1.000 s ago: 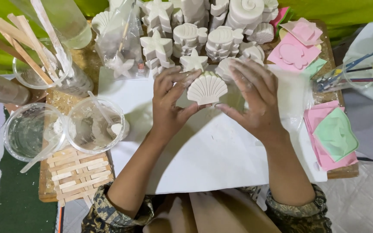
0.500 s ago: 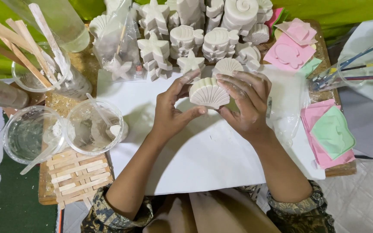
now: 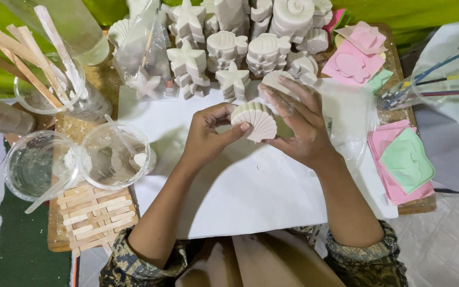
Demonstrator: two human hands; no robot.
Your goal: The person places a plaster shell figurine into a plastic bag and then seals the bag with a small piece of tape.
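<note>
Shell cast [image 3: 254, 120], clenched by my left fingers [image 3: 238, 127] and right fingers [image 3: 288, 106], has tilted nearer the star casts [image 3: 233, 79] just beyond them

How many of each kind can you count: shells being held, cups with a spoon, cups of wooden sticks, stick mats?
Held shell: 1
Cups with a spoon: 2
Cup of wooden sticks: 1
Stick mat: 1
Total: 5
</note>
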